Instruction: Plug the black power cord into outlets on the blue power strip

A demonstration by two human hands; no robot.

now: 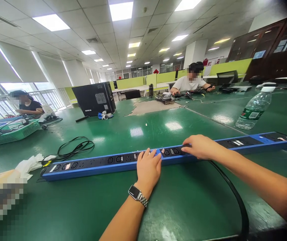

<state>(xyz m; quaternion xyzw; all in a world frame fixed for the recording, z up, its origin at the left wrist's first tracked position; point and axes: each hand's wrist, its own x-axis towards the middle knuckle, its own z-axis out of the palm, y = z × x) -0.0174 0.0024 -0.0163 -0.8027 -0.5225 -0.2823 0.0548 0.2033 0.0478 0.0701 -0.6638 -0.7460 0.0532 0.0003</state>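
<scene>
A long blue-and-black power strip (88, 169) lies slantwise across the green table, with rows of sockets and several small labels on its top. My left hand (148, 167), with a watch on the wrist, rests over its middle, fingers curled onto the top. Farther right, my right hand (200, 146) is closed in a pinch at the strip's sockets, around what looks like a black plug (186, 146) mostly hidden by the fingers. From beneath the right forearm a thick black cable (230, 185) curves down to the table's near edge; its join to the plug is hidden.
A water bottle (255, 108) stands behind the strip's right end. Coiled black cable (76, 146) and white crumpled plastic (30, 166) lie left. Beyond are a green basket (24, 132), a black computer case (93, 98) and two seated people (190, 82) (31, 105).
</scene>
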